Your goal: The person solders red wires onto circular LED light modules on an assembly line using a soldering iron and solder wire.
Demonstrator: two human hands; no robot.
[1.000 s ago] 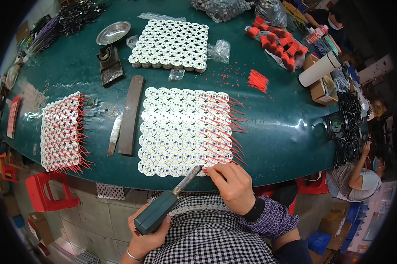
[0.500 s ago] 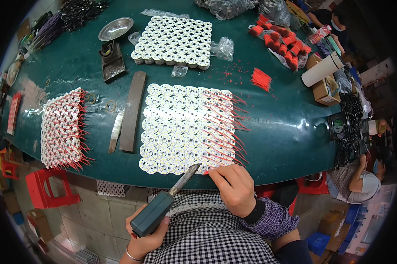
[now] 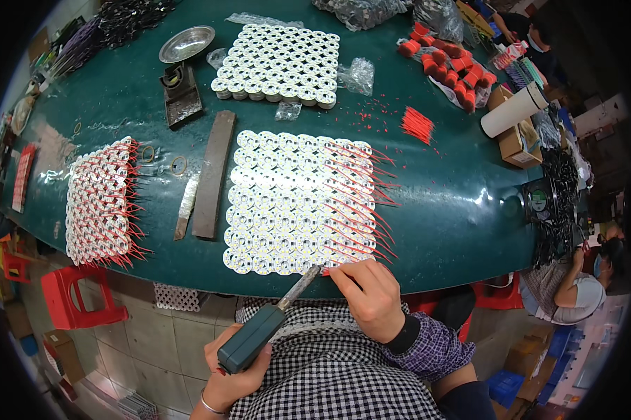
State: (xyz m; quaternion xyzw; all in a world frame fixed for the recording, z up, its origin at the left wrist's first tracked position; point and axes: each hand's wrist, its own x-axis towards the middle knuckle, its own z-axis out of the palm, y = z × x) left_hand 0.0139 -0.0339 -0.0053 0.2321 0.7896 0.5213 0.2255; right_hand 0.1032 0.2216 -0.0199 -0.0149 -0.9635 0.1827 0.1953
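A dark green soldering gun (image 3: 252,337) is gripped in my left hand (image 3: 240,374), its metal tip reaching the near edge of a panel of round white circuit boards (image 3: 277,199). My right hand (image 3: 373,299) is closed in a pinch beside that tip, at the panel's near right corner. A bit of red shows at its fingertips, apparently a red wire end, mostly hidden by the fingers. Thin red wires (image 3: 361,206) run from the boards in the right columns and stick out past the panel's right edge.
To the left lies another board panel (image 3: 100,203) covered in red wires. A dark flat bar (image 3: 214,175) and a metal strip (image 3: 185,208) sit between the panels. Farther back are stacked boards (image 3: 277,66), a metal dish (image 3: 186,45) and a red wire bundle (image 3: 417,125). Another person (image 3: 571,294) sits at right.
The soldering gun's tip has shifted slightly right and down, closer to my right fingertips. My right hand has barely moved, still pinching at the panel's near corner.
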